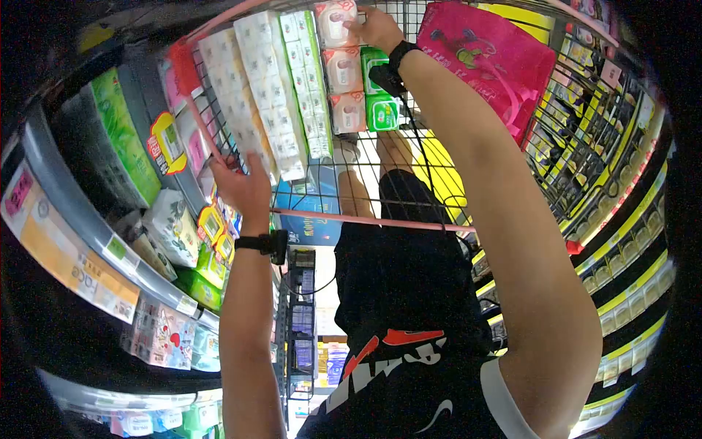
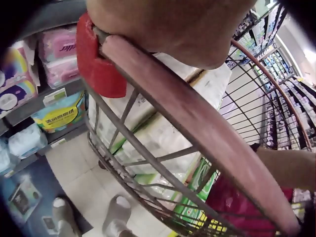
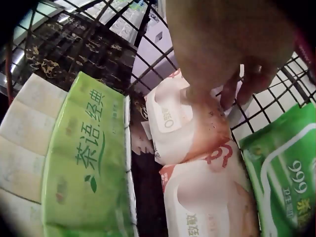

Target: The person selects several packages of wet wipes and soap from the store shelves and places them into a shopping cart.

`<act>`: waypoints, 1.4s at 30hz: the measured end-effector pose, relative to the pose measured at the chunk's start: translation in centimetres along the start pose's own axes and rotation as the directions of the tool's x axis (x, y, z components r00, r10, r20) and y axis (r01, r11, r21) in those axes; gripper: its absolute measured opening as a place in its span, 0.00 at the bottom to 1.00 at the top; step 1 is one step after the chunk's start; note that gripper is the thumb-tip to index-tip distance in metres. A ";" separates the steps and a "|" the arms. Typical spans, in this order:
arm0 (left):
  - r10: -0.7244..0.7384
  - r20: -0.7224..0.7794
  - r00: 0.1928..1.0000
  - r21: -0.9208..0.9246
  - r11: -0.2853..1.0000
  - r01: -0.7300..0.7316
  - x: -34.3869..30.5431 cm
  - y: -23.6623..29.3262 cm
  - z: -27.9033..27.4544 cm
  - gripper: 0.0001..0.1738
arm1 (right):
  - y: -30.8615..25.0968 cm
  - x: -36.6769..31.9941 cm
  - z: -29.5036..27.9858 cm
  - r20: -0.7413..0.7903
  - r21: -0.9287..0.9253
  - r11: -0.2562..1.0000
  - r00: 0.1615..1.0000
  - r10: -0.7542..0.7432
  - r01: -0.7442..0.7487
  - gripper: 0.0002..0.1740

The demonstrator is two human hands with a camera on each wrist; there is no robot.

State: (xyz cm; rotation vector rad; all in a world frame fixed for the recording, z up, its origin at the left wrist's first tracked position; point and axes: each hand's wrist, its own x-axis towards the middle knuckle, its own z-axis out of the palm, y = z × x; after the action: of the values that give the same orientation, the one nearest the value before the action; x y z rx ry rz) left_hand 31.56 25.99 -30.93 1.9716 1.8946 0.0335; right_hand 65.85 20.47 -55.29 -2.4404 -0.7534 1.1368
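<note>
Both arms reach forward, the two grips well apart.

The left forearm (image 1: 248, 329) runs straight and bare. The left grip (image 1: 245, 186) shows its back to the head camera, with its fingers pointing away; whether they curl cannot be told. The right arm (image 1: 497, 190) stretches further, its elbow nearly straight. The right grip (image 1: 376, 29) lies further out than the left, its fingers (image 3: 232, 91) bent with the tips pressed down; a closed pinch cannot be made out.
</note>
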 end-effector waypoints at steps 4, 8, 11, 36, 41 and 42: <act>0.017 0.022 1.000 -0.005 1.000 -0.017 0.3 0.0 -0.2 0.30 | -1.4 -1.9 -2.0 -0.018 -0.091 0.993 0.997 -0.076 0.074 0.48; 0.167 0.029 0.985 0.113 0.979 -0.170 0.1 -0.1 -1.1 0.40 | -1.9 -6.4 -5.5 0.059 -0.025 0.974 0.973 -0.222 0.224 0.35; 0.046 0.352 0.935 0.037 0.997 -0.063 0.5 0.1 -4.2 0.44 | -0.6 -10.4 -8.9 0.221 0.315 0.934 0.944 -0.246 0.169 0.20; 0.237 0.311 0.921 -0.374 0.921 -0.111 -22.5 -39.6 -16.1 0.20 | -44.6 -52.7 -24.9 -0.064 0.062 0.345 0.348 -0.935 0.937 0.31; 0.299 0.302 0.905 -0.339 0.921 -0.191 -25.1 -38.0 -19.8 0.21 | -55.5 -63.0 -26.7 -0.123 -0.180 -0.176 -0.199 -0.972 0.968 0.30; 0.360 0.236 0.903 -0.299 0.911 -0.285 -24.8 -39.0 -18.3 0.19 | -57.4 -63.6 -26.9 -0.155 -0.217 -0.278 -0.315 -0.936 0.936 0.28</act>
State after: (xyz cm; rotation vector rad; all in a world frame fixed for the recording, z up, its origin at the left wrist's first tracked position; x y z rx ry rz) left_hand -12.97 6.93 -19.50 1.9667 1.2942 0.0796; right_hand 34.27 26.32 28.60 -0.8517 -2.0233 -0.0476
